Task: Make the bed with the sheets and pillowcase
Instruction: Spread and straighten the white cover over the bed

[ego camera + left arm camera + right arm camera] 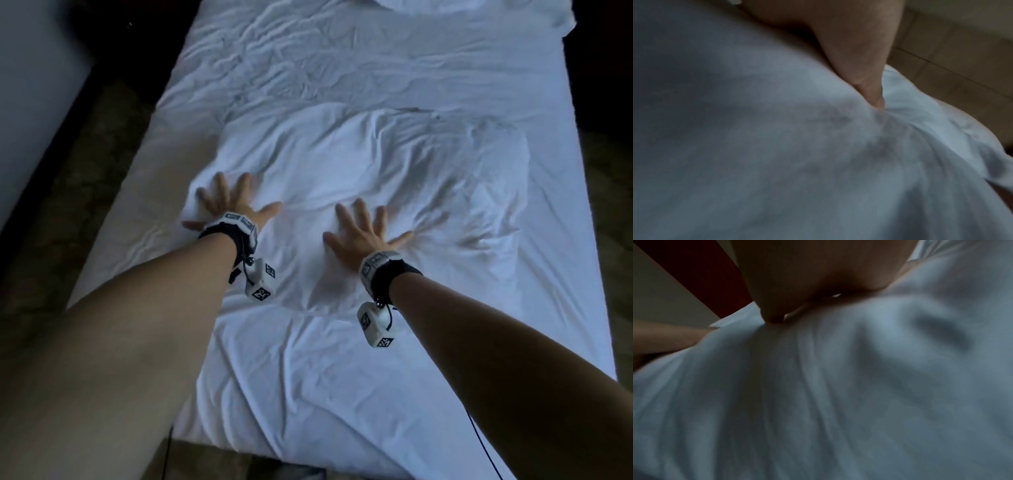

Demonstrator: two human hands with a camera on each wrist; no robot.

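A white pillow in its pillowcase [394,171] lies across the middle of the bed, on the wrinkled white sheet [308,68]. My left hand [229,202] presses flat on the pillow's near left corner with fingers spread. My right hand [364,226] lies flat on the pillow's near middle, fingers also spread. In the left wrist view a thumb [865,68] digs into the white cloth [777,146]. The right wrist view shows a thumb [772,311] pushing into the cloth [838,386].
A second white pillow [428,5] peeks in at the head of the bed. Dark patterned floor [85,164] runs along the left side, and a pale wall [30,96] stands beyond it. A black cable [479,435] hangs near the bed's foot.
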